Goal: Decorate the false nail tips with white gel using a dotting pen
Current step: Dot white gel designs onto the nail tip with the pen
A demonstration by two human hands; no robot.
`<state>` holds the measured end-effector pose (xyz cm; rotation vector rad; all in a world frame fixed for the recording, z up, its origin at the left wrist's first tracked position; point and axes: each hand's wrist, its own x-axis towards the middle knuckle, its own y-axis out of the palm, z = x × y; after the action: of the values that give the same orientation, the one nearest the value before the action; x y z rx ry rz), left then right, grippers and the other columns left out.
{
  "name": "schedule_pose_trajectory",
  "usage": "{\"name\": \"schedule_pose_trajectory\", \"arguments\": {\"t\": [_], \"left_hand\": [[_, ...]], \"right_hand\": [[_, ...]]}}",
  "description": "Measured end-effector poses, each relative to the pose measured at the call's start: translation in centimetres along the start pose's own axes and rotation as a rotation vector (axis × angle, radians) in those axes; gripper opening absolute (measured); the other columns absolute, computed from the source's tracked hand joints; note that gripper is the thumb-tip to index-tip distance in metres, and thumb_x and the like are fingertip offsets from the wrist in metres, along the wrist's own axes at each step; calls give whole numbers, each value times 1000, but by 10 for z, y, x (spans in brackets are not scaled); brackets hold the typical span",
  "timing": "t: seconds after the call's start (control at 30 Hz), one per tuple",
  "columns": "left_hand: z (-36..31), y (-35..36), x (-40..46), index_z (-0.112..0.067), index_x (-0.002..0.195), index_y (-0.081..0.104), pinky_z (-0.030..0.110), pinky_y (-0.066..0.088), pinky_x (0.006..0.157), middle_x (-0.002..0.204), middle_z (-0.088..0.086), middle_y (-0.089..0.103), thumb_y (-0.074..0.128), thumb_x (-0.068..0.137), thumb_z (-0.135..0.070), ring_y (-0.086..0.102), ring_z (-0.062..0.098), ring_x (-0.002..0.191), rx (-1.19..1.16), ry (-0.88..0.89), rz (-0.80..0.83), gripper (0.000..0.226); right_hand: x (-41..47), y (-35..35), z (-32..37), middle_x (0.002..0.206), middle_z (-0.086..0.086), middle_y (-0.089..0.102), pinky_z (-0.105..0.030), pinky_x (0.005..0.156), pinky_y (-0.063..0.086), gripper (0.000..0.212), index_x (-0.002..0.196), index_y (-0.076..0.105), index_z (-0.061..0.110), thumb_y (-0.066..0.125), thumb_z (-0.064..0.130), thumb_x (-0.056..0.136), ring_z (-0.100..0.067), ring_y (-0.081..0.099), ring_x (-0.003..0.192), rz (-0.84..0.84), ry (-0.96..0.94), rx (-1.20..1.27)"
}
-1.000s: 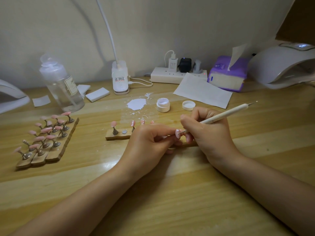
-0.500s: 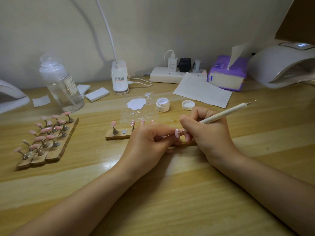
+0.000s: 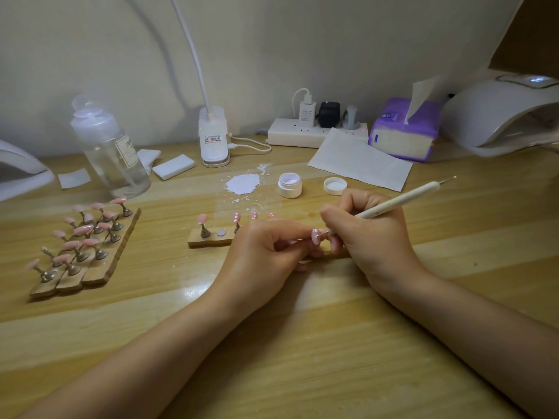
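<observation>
Here, the left hand [image 3: 266, 252] pinches a pink nail tip [image 3: 315, 236] at its fingertips, while the right hand [image 3: 372, 237] grips the dotting pen [image 3: 393, 204], its point touching the tip. Just behind the tip stands the wooden holder [image 3: 208, 240]; farther back, the open gel jar [image 3: 289, 185].

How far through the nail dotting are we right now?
Done: tips on the near holder strip show white dots. In hand: left hand holds a pink tip while right hand touches the dotting pen to it. Left: the undotted tips on the left rack.
</observation>
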<state>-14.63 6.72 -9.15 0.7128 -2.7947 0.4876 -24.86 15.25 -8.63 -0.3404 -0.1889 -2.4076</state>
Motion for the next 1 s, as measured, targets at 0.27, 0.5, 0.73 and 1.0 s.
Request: {"name": "schedule_pose_trajectory", "arguments": {"t": [0.27, 0.5, 0.73, 1.0], "left_hand": [[0, 0, 0, -41, 69, 73, 13, 50, 57, 75, -6, 69, 63, 83, -5, 66, 5, 71, 4, -9, -1, 39], [1, 0, 0, -36, 71, 73, 14, 50, 58, 74, -3, 69, 64, 82, -7, 65, 5, 70, 0, 4, 7, 33], [2, 0, 1, -36, 71, 73, 15, 51, 59, 75, -2, 69, 64, 82, -7, 66, 8, 71, 0, 3, 5, 33], [2, 0, 1, -36, 72, 73, 14, 51, 59, 73, -1, 69, 64, 82, -7, 64, 5, 69, 14, 14, 2, 32]], "right_hand": [[-1, 0, 0, 32, 2, 43, -12, 41, 38, 33, 47, 37, 7, 55, -5, 72, -6, 44, 33, 11, 3, 7], [-1, 0, 0, 32, 2, 43, -11, 40, 37, 34, 48, 37, 6, 55, -8, 74, -4, 46, 33, 22, 7, 24], [-1, 0, 0, 32, 1, 44, -12, 41, 38, 34, 48, 38, 6, 56, -6, 74, -5, 46, 33, 14, 9, 16], [0, 0, 0, 32, 2, 43, -12, 40, 37, 34, 48, 37, 7, 56, -6, 74, -6, 45, 33, 12, 3, 7]]}}
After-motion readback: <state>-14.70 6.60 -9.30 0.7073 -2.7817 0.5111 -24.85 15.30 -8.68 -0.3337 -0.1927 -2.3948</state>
